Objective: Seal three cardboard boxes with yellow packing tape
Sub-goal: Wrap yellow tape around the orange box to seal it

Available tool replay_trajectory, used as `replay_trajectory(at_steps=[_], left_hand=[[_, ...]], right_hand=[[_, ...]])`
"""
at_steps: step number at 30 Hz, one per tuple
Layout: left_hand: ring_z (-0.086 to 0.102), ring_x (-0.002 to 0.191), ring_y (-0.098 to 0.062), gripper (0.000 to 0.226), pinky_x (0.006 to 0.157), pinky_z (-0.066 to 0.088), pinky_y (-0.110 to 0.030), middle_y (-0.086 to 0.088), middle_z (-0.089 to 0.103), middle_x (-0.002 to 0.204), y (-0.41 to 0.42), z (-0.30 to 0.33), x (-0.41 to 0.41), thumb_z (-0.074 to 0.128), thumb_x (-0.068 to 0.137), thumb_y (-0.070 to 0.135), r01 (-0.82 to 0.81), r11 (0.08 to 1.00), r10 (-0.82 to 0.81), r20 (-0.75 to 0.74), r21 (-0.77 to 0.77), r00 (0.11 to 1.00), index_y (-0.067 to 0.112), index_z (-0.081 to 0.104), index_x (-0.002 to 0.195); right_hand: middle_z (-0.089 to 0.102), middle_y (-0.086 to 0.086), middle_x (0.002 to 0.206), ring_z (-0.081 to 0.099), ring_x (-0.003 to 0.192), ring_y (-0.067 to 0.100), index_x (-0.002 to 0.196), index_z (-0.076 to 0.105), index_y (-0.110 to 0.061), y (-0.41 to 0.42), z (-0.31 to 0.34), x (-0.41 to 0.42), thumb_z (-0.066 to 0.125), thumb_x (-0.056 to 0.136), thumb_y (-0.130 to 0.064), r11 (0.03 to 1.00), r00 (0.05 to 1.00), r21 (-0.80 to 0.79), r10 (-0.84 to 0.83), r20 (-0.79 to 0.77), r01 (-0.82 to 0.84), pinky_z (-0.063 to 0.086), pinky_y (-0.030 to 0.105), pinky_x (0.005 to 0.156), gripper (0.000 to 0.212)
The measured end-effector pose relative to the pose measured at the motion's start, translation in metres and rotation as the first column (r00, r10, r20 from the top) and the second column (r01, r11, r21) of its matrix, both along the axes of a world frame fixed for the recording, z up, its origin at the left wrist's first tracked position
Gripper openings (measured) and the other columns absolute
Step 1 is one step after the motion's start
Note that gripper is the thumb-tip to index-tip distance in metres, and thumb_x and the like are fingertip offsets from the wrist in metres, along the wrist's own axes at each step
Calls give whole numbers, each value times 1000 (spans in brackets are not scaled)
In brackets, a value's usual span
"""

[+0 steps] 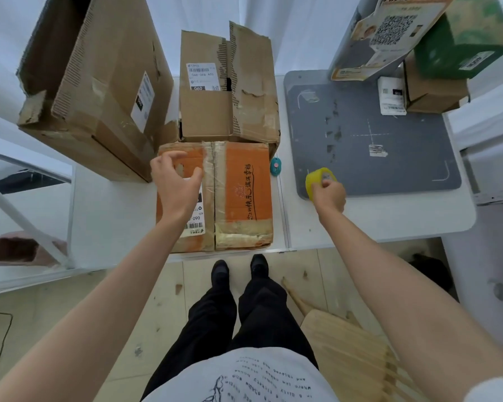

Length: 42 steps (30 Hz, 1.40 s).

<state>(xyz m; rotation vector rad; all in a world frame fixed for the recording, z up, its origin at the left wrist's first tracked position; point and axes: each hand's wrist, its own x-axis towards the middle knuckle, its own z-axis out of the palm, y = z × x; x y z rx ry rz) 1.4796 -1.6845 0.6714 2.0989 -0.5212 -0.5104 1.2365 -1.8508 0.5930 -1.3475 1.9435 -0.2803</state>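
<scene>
**Yellow tape roll in the right hand, orange box under the left**

Yellow packing tape (321, 181) is being gripped by the right hand (330, 197), whose fingers are curling round the roll at the near left corner of a grey mat (389, 158). The roll is sitting just above the mat's edge; whether it is touching the mat I cannot tell.

The left hand (176, 184) is hovering with fingers spread and relaxed over the left half of the orange box (241, 195), holding nothing; whether it is touching the cardboard is unclear. That box is lying flat on the white table (114, 216) right in front of the person, its flaps closed and crossed by old clear tape along the centre seam, with a shipping label partly hidden under the left wrist.

Just behind it, touching its far edge, a brown box (215, 111) is standing with torn flaps pointing up. To the left, a large brown box (99, 88) is leaning open-topped, close beside the other two.

A small teal cutter (275, 166) is lying between the orange box and the mat. At the far right, printed cartons (413, 39) are stacking up beyond the mat. Below, a wooden chair (346, 343) is standing beside the person's legs.
</scene>
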Motion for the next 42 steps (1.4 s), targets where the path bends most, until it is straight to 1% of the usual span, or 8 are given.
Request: replay_trajectory(at_steps=[5, 9, 13, 18, 26, 30, 34, 42], left_hand=[[56, 113, -12, 23, 101, 49, -29, 3, 58, 120, -17, 20, -15, 67, 94, 19, 102, 994, -105, -103, -33, 989, 19, 63, 116], [60, 110, -7, 32, 89, 50, -18, 3, 65, 124, -18, 32, -25, 63, 99, 24, 243, 970, -240, -302, -30, 923, 17, 64, 130], [55, 121, -4, 66, 90, 44, -17, 7, 58, 141, -11, 37, -26, 69, 91, 49, 317, 944, -324, -405, -86, 855, 24, 49, 148], [57, 123, -8, 113, 92, 52, -20, 4, 50, 147, -3, 39, -27, 88, 64, 61, 383, 911, -407, -473, -152, 782, 24, 34, 156], [57, 117, -10, 91, 100, 51, -32, 6, 60, 126, 2, 46, -22, 94, 55, 57, 304, 942, -327, -181, -140, 928, 24, 54, 130], [57, 115, -13, 85, 91, 45, -10, 2, 62, 121, 3, 52, -8, 98, 57, 41, 367, 926, -374, -76, -92, 924, 18, 57, 128], [54, 122, -13, 96, 105, 47, -30, 2, 58, 129, 6, 58, 1, 99, 57, 34, 496, 866, -499, -60, -63, 864, 20, 48, 137], [58, 120, -6, 59, 103, 51, -34, 8, 60, 130, 22, 66, 19, 60, 94, 55, 462, 880, -475, -154, -111, 867, 21, 55, 142]], right_hand=[[46, 1, 67, 44, 62, 17, 71, 46, -16, 7, 56, 23, 57, 97, -22, 952, 843, 132, -306, 442, 276, 37, 25, 51, 29], [50, 2, 63, 47, 50, 12, 80, 51, -11, 25, 98, 46, 57, 99, -17, 877, 511, 379, -481, 712, 297, 38, 22, 43, 20], [50, 5, 69, 49, 49, 11, 91, 54, -7, 42, 125, 56, 53, 101, -16, 742, 160, 661, -670, 725, 109, 41, 19, 41, 14], [54, 8, 69, 56, 51, 15, 100, 52, -6, 70, 139, 69, 57, 100, -15, 645, 17, 764, -764, 645, -23, 47, 21, 44, 10], [69, 11, 86, 68, 66, 16, 138, 51, -5, 84, 141, 71, 61, 101, -18, 758, 294, 636, -580, 760, -145, 58, 23, 57, 40], [47, 3, 136, 60, 116, 21, 141, 45, -43, 82, 140, 70, 70, 91, -19, 896, 696, 207, 143, 704, -393, 55, 38, 95, 61], [55, -2, 127, 59, 113, 18, 126, 60, -30, 82, 146, 77, 75, 90, -23, 716, 609, -20, 607, 510, -698, 53, 26, 85, 39], [71, 0, 108, 70, 102, 19, 104, 67, -26, 96, 134, 68, 85, 79, -14, 782, 618, -8, 499, 608, -624, 58, 41, 90, 33]])
